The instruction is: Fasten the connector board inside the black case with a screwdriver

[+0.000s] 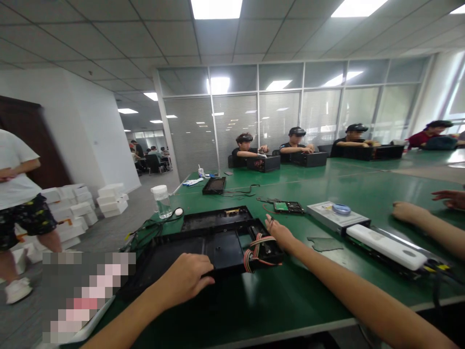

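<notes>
A black open computer case (214,242) lies on the green table (327,189) in front of me. My left hand (187,278) rests closed on the case's near edge, fingers curled over the rim. My right hand (279,232) reaches to the case's right side, fingers stretched out beside a bundle of red and white cables (256,248) that spills over the corner. Nothing is held in the right hand.
A green circuit board (286,207), a grey optical drive (336,216) with a tape roll, a white bar-shaped part (387,247) and a plastic jar (162,201) lie around. Another person's hands (410,211) rest at right. Several people work at the far side. White boxes (76,206) are stacked on the floor at left.
</notes>
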`<action>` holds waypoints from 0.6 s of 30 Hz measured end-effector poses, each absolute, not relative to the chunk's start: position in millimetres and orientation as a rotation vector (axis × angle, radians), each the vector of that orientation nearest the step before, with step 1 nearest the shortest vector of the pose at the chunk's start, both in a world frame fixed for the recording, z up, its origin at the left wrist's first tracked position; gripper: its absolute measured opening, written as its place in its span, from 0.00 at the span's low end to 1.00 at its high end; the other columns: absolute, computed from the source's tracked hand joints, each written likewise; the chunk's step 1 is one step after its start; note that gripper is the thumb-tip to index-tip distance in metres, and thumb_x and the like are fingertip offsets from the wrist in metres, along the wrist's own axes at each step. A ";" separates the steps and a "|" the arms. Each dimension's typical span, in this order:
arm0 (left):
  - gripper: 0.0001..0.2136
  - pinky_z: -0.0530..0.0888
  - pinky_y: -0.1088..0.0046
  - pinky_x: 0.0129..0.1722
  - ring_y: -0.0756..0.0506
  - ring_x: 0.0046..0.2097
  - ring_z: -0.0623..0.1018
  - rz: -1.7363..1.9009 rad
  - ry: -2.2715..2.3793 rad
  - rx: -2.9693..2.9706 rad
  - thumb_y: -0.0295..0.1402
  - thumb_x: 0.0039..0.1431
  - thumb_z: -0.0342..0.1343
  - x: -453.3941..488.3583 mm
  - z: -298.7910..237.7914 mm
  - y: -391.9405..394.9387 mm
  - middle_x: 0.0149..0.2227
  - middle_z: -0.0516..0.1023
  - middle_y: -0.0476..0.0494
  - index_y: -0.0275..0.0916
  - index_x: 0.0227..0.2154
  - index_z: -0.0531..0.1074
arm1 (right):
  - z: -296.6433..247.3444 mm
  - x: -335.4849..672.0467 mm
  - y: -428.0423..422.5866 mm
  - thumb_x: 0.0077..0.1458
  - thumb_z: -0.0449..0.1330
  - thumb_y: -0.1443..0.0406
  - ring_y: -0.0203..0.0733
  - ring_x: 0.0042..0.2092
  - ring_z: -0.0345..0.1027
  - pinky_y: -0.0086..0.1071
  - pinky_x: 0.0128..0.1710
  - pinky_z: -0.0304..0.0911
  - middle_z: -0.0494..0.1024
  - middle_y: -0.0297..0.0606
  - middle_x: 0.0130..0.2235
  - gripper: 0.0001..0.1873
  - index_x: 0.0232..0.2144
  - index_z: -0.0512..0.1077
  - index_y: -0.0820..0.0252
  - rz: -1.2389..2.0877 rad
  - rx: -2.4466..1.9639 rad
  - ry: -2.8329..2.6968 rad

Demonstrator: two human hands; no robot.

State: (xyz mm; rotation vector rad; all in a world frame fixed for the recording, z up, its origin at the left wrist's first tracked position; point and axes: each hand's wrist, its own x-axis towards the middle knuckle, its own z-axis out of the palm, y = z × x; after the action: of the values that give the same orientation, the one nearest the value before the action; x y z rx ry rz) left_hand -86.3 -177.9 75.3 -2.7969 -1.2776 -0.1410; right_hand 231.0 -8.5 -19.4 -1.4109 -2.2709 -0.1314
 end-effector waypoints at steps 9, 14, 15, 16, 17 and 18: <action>0.10 0.65 0.71 0.34 0.44 0.36 0.72 0.016 -1.394 -2.805 0.42 0.53 0.52 -78.7 41.8 -172.6 0.32 0.74 0.45 0.42 0.29 0.71 | -3.1 317.0 21.9 0.54 0.48 0.67 0.49 0.43 0.67 0.38 0.40 0.59 0.70 0.53 0.45 0.13 0.38 0.69 0.65 0.050 -2.025 -1.991; 0.19 0.66 0.71 0.35 0.43 0.36 0.73 -0.029 -1.546 -2.767 0.50 0.54 0.45 -76.8 53.4 -120.3 0.34 0.74 0.42 0.40 0.34 0.70 | -1.6 275.5 14.2 0.57 0.45 0.60 0.36 0.25 0.68 0.27 0.26 0.59 0.76 0.43 0.31 0.16 0.35 0.68 0.65 0.494 -1.738 -2.026; 0.19 0.66 0.70 0.38 0.43 0.39 0.72 -0.137 -1.527 -2.729 0.48 0.56 0.43 -76.7 53.9 -104.9 0.37 0.73 0.41 0.39 0.39 0.69 | -2.3 264.4 9.2 0.58 0.44 0.59 0.35 0.22 0.67 0.26 0.24 0.58 0.76 0.42 0.28 0.18 0.34 0.68 0.65 0.631 -1.670 -2.065; 0.19 0.64 0.70 0.43 0.43 0.44 0.70 -0.241 -1.480 -2.683 0.46 0.57 0.44 -76.7 53.0 -89.1 0.43 0.71 0.39 0.38 0.43 0.66 | -3.2 254.3 3.9 0.57 0.44 0.58 0.35 0.20 0.66 0.26 0.22 0.57 0.75 0.41 0.26 0.19 0.33 0.69 0.65 0.741 -1.618 -2.120; 0.20 0.62 0.69 0.47 0.42 0.48 0.67 -0.291 -1.434 -2.645 0.45 0.56 0.46 -76.8 50.7 -73.4 0.47 0.68 0.38 0.36 0.46 0.63 | -4.1 245.6 -1.2 0.57 0.44 0.57 0.35 0.20 0.65 0.26 0.21 0.57 0.75 0.40 0.24 0.20 0.32 0.69 0.65 0.809 -1.583 -2.179; 0.21 0.61 0.68 0.49 0.41 0.51 0.65 -0.279 -1.414 -2.629 0.44 0.55 0.49 -77.2 47.4 -58.8 0.49 0.66 0.37 0.35 0.48 0.62 | -4.9 238.4 -5.7 0.57 0.45 0.56 0.36 0.20 0.65 0.26 0.21 0.56 0.75 0.40 0.24 0.19 0.31 0.69 0.64 0.812 -1.568 -2.231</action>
State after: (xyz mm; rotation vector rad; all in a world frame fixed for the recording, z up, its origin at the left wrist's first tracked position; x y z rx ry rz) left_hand -77.2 -58.8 47.4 -2.6294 -1.4136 -0.2788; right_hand 238.4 -5.7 -4.9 -1.5676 -2.2310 0.8120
